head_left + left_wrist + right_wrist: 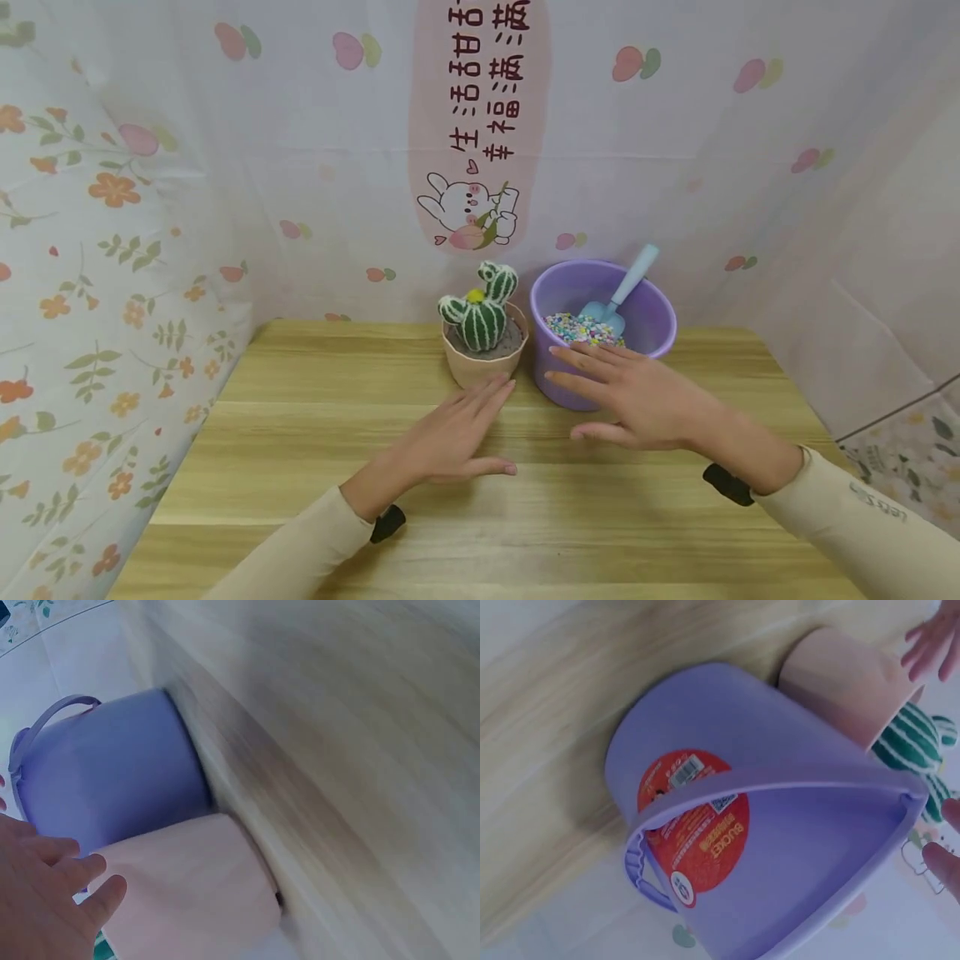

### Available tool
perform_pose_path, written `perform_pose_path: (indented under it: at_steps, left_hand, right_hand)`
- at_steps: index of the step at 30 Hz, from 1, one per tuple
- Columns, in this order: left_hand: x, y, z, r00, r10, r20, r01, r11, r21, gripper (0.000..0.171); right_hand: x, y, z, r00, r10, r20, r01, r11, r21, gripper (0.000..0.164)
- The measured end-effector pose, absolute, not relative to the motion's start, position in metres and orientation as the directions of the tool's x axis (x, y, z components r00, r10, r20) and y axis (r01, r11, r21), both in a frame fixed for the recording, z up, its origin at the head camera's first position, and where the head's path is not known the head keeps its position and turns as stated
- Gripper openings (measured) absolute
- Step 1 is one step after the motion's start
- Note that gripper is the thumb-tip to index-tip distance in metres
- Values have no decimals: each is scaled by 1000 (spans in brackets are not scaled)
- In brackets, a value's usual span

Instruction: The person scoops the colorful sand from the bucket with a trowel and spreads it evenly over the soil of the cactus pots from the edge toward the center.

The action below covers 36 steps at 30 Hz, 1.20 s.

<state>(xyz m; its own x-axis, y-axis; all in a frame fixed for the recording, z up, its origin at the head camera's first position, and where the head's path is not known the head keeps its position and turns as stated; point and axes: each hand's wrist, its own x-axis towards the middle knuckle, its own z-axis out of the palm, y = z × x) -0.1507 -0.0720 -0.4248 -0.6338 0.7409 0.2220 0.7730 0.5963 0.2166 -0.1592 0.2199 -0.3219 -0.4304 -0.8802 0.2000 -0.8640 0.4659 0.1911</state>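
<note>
My left hand (453,433) is held with straight fingers before a peach flower pot (476,371); its fingertips overlap the pot's front, and I cannot tell whether they touch. A knitted green cactus (482,325) with white stripes and a yellow flower stands in that pot. To its right is a purple bucket (555,379) holding small pastel-coloured pieces (573,327) and a light-blue scoop (633,279). My right hand (645,396), fingers spread, hovers before the bucket and holds nothing. The right wrist view shows the bucket's carrying handle (780,776) and a red label (697,840).
A wooden table (300,467) bears both containers near its back edge. Behind it hangs a white cloth (322,208) with printed fruit, a rabbit and writing. A flowered cloth (82,333) covers the left side.
</note>
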Motion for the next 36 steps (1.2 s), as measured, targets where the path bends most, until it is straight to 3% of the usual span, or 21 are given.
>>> perform_pose_path:
  at_steps: [7, 17, 30, 36]
  left_hand:
    - [-155, -56, -432, -630, 735, 250, 772, 557, 306, 102]
    - [-160, -29, -435, -722, 646, 248, 678, 587, 442, 103]
    - [-164, -3, -438, -832, 489, 261, 532, 570, 627, 106]
    - [-168, 9, -439, -860, 427, 281, 491, 535, 688, 107]
  right_hand:
    - [-172, 222, -316, -496, -849, 181, -838, 523, 156, 65]
    - [-194, 229, -311, -623, -763, 169, -769, 638, 44, 67]
    - [-214, 236, -304, -821, -554, 138, -571, 793, -211, 67]
    - [-227, 244, -306, -863, -484, 148, -505, 807, -306, 67]
